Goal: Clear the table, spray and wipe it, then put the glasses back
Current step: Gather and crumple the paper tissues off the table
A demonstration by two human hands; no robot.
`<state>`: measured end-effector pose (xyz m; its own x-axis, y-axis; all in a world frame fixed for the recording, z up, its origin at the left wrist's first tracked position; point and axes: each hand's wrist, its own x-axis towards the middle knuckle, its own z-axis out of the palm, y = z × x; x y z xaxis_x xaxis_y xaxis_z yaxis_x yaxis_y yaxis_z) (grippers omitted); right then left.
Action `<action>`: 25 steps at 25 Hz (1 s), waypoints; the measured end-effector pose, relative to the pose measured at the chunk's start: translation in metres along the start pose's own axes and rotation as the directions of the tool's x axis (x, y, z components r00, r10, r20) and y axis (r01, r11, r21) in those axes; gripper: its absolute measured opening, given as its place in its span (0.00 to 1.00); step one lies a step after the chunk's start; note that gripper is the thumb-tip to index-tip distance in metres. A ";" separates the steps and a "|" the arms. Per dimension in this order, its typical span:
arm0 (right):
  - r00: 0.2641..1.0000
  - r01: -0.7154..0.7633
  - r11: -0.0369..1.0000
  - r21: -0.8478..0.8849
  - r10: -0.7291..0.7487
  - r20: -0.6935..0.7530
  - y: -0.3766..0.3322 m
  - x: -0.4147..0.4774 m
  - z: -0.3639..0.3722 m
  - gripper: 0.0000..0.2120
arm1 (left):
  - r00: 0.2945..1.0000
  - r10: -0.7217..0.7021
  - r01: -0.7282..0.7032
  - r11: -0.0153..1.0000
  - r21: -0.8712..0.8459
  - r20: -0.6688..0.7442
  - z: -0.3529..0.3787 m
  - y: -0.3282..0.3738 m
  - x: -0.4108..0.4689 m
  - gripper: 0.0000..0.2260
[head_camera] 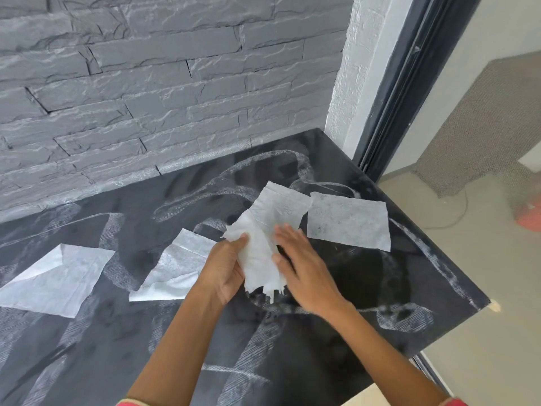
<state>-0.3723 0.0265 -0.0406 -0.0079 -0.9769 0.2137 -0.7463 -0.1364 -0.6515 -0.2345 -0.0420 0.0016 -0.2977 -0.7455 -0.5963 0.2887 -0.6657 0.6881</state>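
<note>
The dark table [336, 341] carries whitish wipe streaks and rings. My left hand [224, 269] grips a crumpled white paper tissue [268, 230] above the table's middle. My right hand [304, 266] lies against the same tissue from the right, fingers spread, thumb pressing its lower part. Three more tissues lie flat on the table: one at the right [348, 219], one just left of my left hand [175, 266], one at the far left [55, 281]. No glasses or spray bottle are in view.
A grey stone-brick wall [146, 83] backs the table. The table's right edge [433, 238] drops to a beige floor with a grey mat [480, 136] and an orange object [530, 213]. A dark door frame [409, 83] stands at the far right corner.
</note>
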 end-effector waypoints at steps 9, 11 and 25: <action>0.921 -0.327 0.862 -0.387 0.383 0.074 0.160 0.031 -0.026 0.28 | 0.994 0.067 -0.071 0.997 -0.041 -0.090 0.015 0.003 0.016 0.08; 0.918 -0.328 0.858 -0.396 0.388 0.080 0.155 0.046 -0.011 0.33 | 0.994 0.060 -0.065 0.996 -0.054 -0.093 0.020 0.002 0.021 0.08; 0.831 -0.545 0.818 0.186 0.556 -0.008 0.148 0.073 0.005 0.20 | 0.992 -0.016 0.001 0.993 -0.121 -0.123 0.026 -0.003 0.031 0.09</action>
<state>-0.4802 -0.0656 -0.1254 -0.4267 -0.8866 -0.1787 -0.4821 0.3901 -0.7845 -0.2679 -0.0629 -0.0084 -0.1880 -0.7331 -0.6536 0.3965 -0.6655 0.6324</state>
